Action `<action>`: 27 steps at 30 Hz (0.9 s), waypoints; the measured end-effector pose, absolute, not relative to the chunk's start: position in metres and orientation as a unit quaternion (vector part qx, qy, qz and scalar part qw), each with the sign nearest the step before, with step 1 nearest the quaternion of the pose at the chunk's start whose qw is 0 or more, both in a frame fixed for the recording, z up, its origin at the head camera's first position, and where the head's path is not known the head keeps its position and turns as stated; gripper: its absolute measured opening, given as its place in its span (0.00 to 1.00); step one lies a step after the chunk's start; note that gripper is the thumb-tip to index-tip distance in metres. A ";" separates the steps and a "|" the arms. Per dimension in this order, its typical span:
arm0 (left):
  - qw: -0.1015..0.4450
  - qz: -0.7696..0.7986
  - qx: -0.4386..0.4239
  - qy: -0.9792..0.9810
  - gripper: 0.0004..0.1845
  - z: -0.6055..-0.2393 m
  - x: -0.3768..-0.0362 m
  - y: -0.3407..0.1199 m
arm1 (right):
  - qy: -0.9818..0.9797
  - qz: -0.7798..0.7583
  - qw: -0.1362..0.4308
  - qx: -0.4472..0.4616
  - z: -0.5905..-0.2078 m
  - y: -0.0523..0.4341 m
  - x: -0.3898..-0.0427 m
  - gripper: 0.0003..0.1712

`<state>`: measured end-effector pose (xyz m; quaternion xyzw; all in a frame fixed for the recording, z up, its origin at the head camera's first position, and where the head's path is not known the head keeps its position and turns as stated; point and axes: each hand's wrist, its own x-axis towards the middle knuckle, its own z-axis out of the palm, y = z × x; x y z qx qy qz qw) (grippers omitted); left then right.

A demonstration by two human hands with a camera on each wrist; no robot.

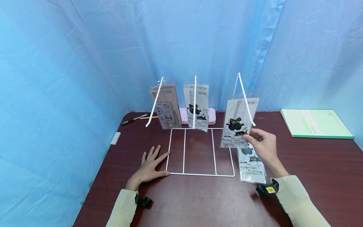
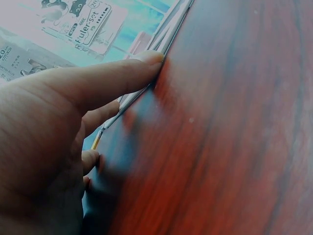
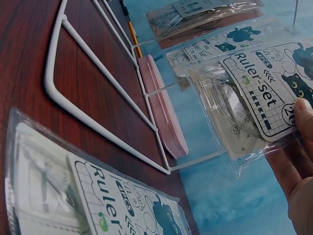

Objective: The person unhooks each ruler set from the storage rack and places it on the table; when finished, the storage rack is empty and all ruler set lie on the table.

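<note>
My right hand pinches the lower right corner of a ruler set pack with a black cat on its card. That pack is upright at the right prong of a white wire rack. A second ruler set lies flat on the table just below it, beside the rack's base. At the rack's left side, my left hand rests with fingers spread, thumb and fingertip at the base wire. More ruler sets hang on the middle prong, and pinkish ruler packs hang on the left one.
Behind the rack lies a pink case. A black pen, a yellow pencil and a white eraser lie at the left. A green-edged notebook sits at the back right. Blue curtain closes off the back.
</note>
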<state>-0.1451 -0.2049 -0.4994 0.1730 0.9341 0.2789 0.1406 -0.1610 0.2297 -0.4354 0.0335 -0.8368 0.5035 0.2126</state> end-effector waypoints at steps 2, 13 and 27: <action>0.141 0.279 0.174 0.934 0.45 -0.500 -0.145 -0.205 | -0.839 0.500 0.212 0.030 -0.435 0.229 -0.159 0.12; 0.142 0.277 0.176 0.934 0.45 -0.500 -0.146 -0.205 | -0.833 0.505 0.222 0.034 -0.434 0.227 -0.152 0.12; 0.147 0.278 0.174 0.933 0.45 -0.500 -0.146 -0.205 | -0.822 0.519 0.231 0.045 -0.435 0.226 -0.144 0.10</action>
